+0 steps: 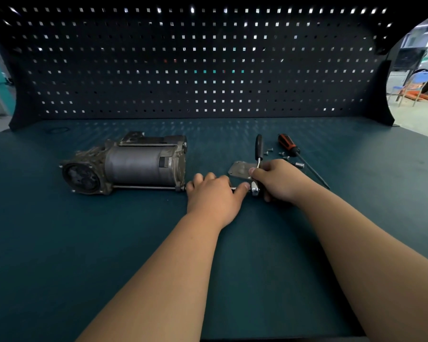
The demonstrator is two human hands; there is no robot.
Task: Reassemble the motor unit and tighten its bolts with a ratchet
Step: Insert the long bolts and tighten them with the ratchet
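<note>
Ratchet gripped by right hand; left hand holds its drive end.

left grip palm-down, curled over ratchet; right grip clenched round it

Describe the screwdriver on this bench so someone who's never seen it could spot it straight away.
On the teal workbench, look right of the grey motor unit, just beyond the right hand. The screwdriver lies slanted beside loose screws. Its orange-and-black handle and long thin shaft set it apart from the black-handled ratchet beside it.
</note>
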